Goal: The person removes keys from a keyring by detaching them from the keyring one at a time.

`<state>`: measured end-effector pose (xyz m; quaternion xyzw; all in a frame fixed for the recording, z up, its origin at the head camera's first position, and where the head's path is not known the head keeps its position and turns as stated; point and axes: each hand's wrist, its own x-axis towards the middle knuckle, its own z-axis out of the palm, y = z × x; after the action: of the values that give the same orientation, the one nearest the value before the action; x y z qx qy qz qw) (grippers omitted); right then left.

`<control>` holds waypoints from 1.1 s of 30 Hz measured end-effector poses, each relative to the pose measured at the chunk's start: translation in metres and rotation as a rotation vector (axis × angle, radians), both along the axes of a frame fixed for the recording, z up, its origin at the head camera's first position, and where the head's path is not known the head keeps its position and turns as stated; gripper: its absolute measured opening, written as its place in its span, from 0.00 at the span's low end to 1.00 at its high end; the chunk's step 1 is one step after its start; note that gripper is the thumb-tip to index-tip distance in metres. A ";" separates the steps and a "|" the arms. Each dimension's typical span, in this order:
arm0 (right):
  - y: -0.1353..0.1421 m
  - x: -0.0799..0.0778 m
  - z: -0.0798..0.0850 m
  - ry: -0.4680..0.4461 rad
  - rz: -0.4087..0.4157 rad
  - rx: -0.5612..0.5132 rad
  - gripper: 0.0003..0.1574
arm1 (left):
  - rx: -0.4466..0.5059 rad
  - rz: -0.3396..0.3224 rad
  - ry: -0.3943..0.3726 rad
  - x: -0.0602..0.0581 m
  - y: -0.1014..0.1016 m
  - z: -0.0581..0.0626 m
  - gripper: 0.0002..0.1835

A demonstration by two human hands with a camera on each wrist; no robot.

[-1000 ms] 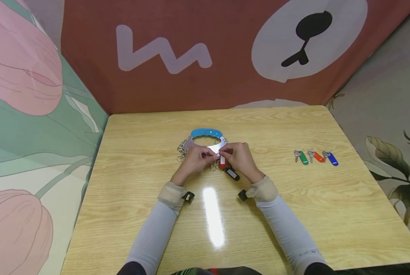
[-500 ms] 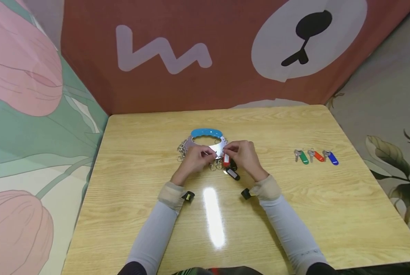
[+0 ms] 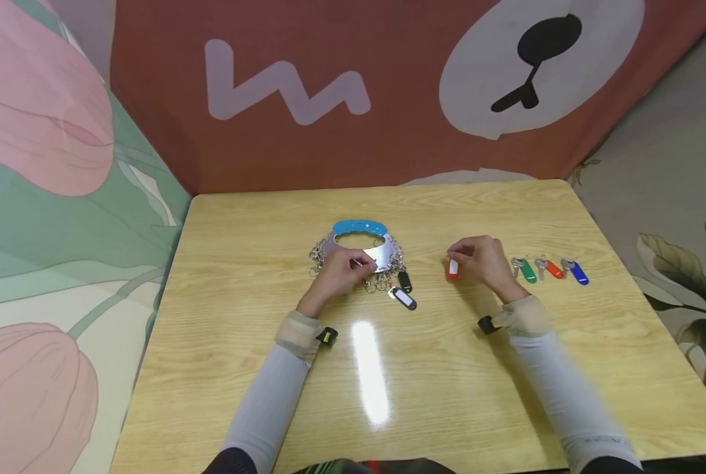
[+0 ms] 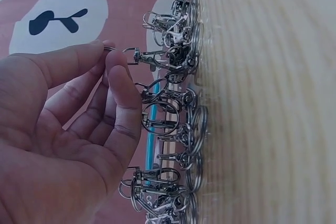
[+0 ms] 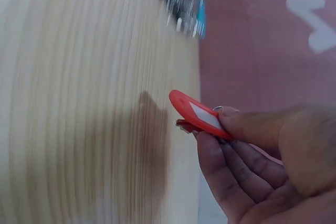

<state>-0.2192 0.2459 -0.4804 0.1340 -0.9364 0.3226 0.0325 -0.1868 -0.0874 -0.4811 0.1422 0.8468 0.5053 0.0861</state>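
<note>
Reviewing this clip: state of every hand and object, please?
Left hand: pinching a metal ring
Right hand: holding the red tag
Red tag: raised off the table
Blue-handled holder: lying on the table
Black tags: unheld, beside the holder
Green tag: lying beside a key
Orange tag: lying beside a key
Blue tag: lying beside a key

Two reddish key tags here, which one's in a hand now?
The red tag with the white label, pinched by the right hand; the orange-red tag lies on the table between the green tag and blue tag.
</note>
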 end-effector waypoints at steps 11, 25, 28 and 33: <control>0.084 -0.012 0.009 -0.053 0.002 0.177 0.05 | -0.008 0.004 0.017 0.000 0.001 0.000 0.05; 0.101 -0.015 -0.009 -0.034 0.067 0.203 0.03 | -0.017 0.005 0.007 0.000 0.002 0.001 0.06; 0.099 -0.015 -0.009 -0.015 0.054 0.225 0.04 | -0.005 0.013 -0.002 0.001 0.002 0.002 0.06; 0.093 -0.012 -0.005 0.000 0.037 0.248 0.10 | 0.008 0.030 -0.008 0.001 0.002 0.001 0.05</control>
<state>-0.2314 0.3393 -0.4853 0.1543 -0.9665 0.2047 0.0098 -0.1863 -0.0857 -0.4802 0.1279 0.8465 0.5105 0.0810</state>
